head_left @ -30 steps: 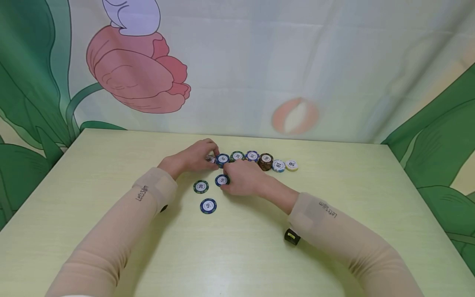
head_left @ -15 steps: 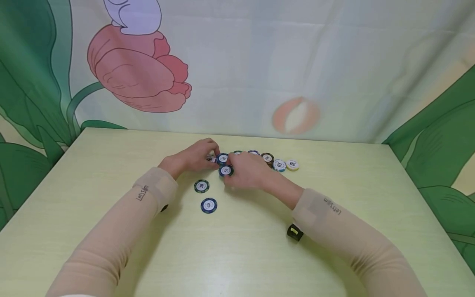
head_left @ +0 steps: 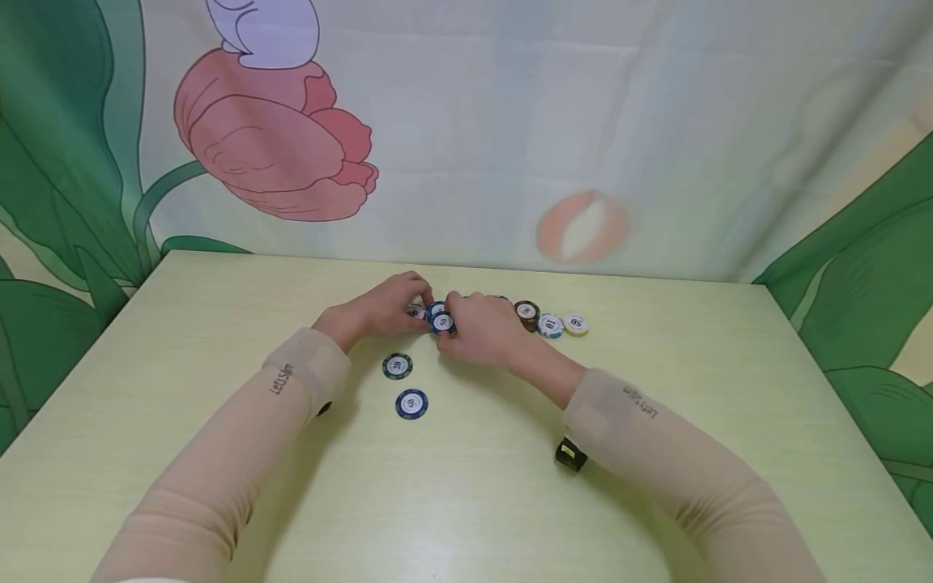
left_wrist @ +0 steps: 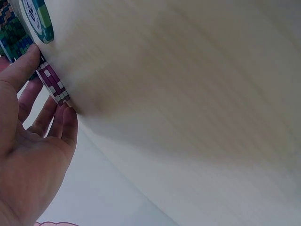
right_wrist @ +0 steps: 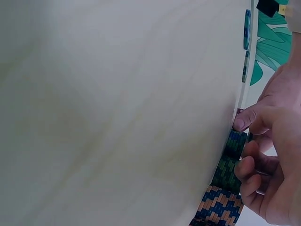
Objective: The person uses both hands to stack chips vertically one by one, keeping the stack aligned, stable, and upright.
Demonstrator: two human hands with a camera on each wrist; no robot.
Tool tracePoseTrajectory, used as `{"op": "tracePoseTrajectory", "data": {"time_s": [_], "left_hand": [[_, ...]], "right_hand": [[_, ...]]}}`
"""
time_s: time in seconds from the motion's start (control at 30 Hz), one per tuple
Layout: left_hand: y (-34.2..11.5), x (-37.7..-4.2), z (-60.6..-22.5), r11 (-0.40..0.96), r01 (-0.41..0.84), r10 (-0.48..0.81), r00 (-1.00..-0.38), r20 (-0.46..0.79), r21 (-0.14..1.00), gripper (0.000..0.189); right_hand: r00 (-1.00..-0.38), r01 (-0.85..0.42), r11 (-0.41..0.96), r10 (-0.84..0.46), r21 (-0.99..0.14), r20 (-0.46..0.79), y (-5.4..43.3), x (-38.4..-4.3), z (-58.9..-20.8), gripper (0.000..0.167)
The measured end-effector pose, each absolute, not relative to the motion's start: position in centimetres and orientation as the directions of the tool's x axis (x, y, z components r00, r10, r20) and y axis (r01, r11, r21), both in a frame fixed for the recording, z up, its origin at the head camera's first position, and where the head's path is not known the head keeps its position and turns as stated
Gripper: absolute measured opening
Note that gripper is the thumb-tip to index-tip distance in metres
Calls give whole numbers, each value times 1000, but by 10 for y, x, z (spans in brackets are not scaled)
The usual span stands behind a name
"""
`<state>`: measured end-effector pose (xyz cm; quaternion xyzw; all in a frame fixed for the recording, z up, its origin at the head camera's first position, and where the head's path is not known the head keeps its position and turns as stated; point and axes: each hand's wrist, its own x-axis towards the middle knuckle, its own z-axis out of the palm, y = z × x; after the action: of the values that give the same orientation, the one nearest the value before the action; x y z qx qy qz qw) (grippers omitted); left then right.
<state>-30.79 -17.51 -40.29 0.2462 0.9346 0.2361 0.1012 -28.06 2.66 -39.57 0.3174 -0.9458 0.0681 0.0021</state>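
Observation:
My left hand (head_left: 382,306) curls at the left end of a row of poker chip stacks. In the left wrist view its fingers reach round the short purple-and-white stack (left_wrist: 52,84), while the thumb touches the neighbouring blue stack. My right hand (head_left: 484,328) pinches a blue poker chip (head_left: 441,322) marked 50, low over the front of the blue stack (head_left: 436,307); whether the two touch I cannot tell. The right hand hides most of the middle stacks. In the right wrist view, a green stack (right_wrist: 225,172) stands beside the fingers.
Loose on the table (head_left: 466,486) lie a green chip (head_left: 397,366) marked 20 and a blue chip (head_left: 411,404). A brown stack (head_left: 526,314), light blue chips (head_left: 551,325) and yellow chips (head_left: 577,325) continue the row rightward. A printed curtain (head_left: 452,162) hangs behind.
The right hand has lifted the blue 50 chip off the tabletop and carried it away from me to the blue stack. My left hand has stayed in place.

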Motion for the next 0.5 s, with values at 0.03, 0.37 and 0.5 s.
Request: {"op": "tracePoseTrajectory", "data": {"time_s": [0.03, 0.37, 0.5], "left_hand": [[-175, -308, -403, 767, 413, 508, -858, -72, 491, 26], [-174, -307, -403, 766, 421, 511, -858, -61, 486, 25], [-175, -306, -403, 760, 431, 517, -855, -49, 486, 24]], "right_hand": [[-798, -602, 790, -601, -120, 48, 26, -281, -396, 28], [-786, -618, 782, -614, -76, 72, 25, -283, -400, 22], [-781, -624, 778, -620, -66, 80, 24, -282, -400, 23]]}}
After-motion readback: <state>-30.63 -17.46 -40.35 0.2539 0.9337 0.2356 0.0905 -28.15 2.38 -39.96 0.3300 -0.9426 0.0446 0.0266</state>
